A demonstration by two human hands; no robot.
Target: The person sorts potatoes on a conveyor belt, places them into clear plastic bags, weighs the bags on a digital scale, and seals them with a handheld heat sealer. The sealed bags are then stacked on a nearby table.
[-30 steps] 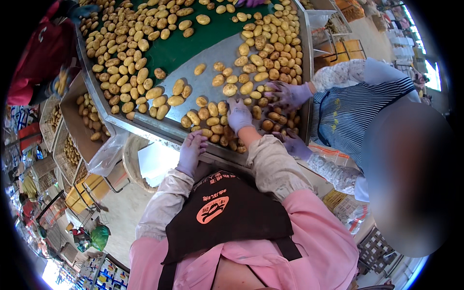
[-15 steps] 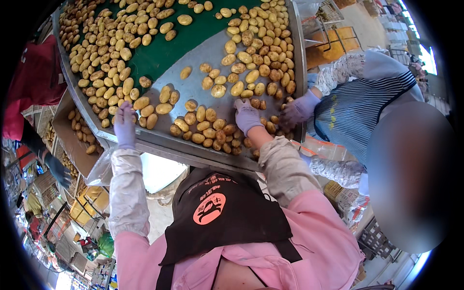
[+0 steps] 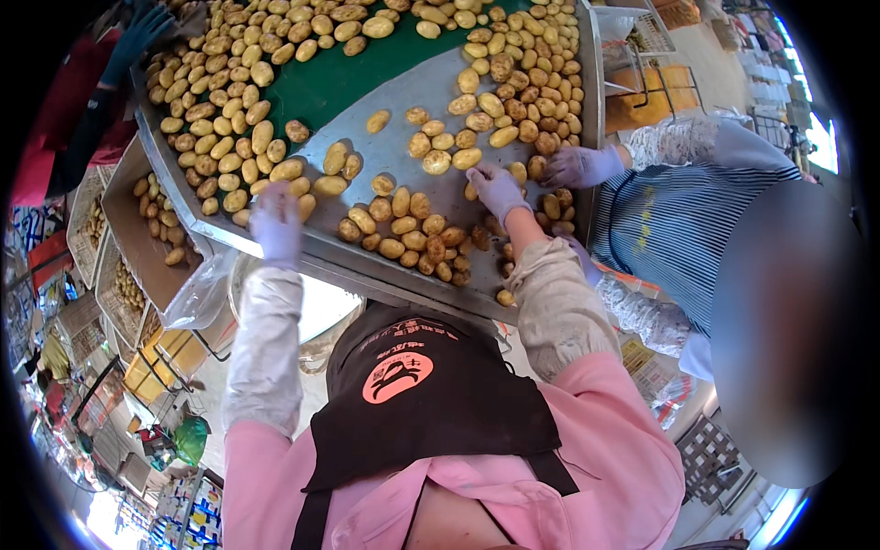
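Yellow-brown potatoes lie spread over a grey metal sorting table before me. My left hand, in a pale purple glove, is over the table's near edge beside several potatoes; motion smears its fingers. My right hand, gloved alike, reaches in among the potatoes at the right. Its fingers are bent around a small potato, partly hidden by them. Close by on the right, a co-worker's gloved hand touches other potatoes, and that person's second hand is low by the table's side.
A green belt carries more potatoes at the far side. Left of the table stands a cardboard box of potatoes with a clear plastic bag. Another person's dark-gloved hand is at the far left. Yellow crates stand lower left.
The view has shifted, with the table now farther right. My right hand has moved slightly away from me among the potatoes. The dark-gloved hand at left has risen to the table's far end.
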